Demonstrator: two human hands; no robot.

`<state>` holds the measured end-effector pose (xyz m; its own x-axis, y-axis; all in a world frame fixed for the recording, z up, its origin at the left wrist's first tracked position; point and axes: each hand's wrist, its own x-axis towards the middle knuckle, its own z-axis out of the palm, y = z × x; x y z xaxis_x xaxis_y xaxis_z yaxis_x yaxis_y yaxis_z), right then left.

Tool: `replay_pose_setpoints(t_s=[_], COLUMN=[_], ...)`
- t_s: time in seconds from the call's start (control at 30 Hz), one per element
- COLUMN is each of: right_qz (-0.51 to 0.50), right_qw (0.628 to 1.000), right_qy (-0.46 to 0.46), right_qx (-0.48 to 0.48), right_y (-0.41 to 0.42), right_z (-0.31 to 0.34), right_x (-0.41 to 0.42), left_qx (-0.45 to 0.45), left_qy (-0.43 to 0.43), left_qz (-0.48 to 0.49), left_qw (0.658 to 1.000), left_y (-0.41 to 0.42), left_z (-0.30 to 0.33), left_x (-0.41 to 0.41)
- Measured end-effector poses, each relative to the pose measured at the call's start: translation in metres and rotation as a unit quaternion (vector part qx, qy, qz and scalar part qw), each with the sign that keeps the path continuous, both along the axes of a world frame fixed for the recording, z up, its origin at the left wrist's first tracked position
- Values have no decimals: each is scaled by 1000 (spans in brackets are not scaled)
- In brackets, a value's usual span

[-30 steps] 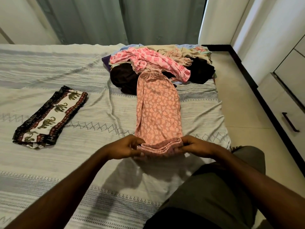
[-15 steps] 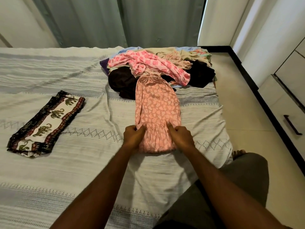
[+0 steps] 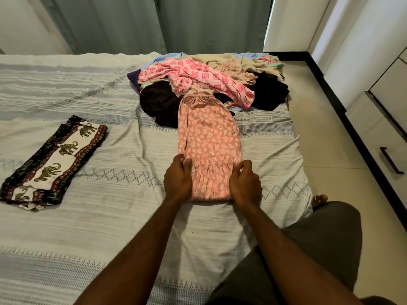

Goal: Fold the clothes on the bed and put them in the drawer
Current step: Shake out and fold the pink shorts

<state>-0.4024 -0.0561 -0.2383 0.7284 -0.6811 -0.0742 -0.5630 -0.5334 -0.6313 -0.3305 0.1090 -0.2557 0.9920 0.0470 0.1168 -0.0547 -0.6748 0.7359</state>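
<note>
No legible text, labels, brands or numbers in view; fabrics carry printed patterns only, no lettering.

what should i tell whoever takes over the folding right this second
Left hand and right hand rest at the sides of the pink leaf-print garment, near end folded over.
Its far end touches the unfolded clothes pile.
Folded elephant-print cloth lies left on the striped bed cover.
Left: finish this fold, fold the pile, move everything to the white drawer, which is shut.
</note>
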Motion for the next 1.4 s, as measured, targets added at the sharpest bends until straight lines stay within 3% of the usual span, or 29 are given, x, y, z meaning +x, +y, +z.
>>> replay_pose_setpoints(t_s=[0.07, 0.13, 0.2, 0.27, 0.4, 0.6, 0.73, 0.93, 1.07, 1.13, 1.2, 1.3, 1.4], right_qz=[10, 66, 151, 240, 286, 410, 513, 519, 506, 503, 489, 458, 396], right_qw=[999, 986, 957, 932, 937, 900, 837, 835, 833, 851, 870, 879, 887], right_qy=[-28, -91, -123, -108, 24, 92, 83, 45, -47, -45, -53, -85, -110], right_qx=[-25, -127, -215, -251, -200, -118, -172, -175, -220, -146, -39, 105, 210], right_y=[-1, -1, 3, 8, -3, -38, -72, -77, -77, -78, -76, -74, -70], right_z=[1, 1, -3, -10, -32, -26, -25, -17, -16, -13, -1, 24, 52], right_x=[3, 5, 5, 1, -12, -14, -24, -19, -21, -22, -26, -31, -17], left_qx=[55, 101, 149, 198, 288, 319, 296, 293, 298, 251, 157, -24, -88], left_qy=[-88, -166, -180, -142, -45, 0, -40, -119, -159, -104, 33, 241, 308], left_qz=[10, -51, -130, -171, -212, -315, -351, -363, -382, -389, -406, -451, -405], left_qw=[995, 980, 963, 955, 933, 894, 887, 877, 860, 880, 900, 859, 857], left_y=[-2, -6, -8, -2, 19, 56, 90, 94, 97, 98, 98, 93, 86], left_z=[6, 8, 0, -12, -27, -18, -18, -26, -22, -10, 15, 58, 81], left_x=[-7, -19, -30, -37, -31, -18, -24, -17, -5, -3, 0, 12, 32])
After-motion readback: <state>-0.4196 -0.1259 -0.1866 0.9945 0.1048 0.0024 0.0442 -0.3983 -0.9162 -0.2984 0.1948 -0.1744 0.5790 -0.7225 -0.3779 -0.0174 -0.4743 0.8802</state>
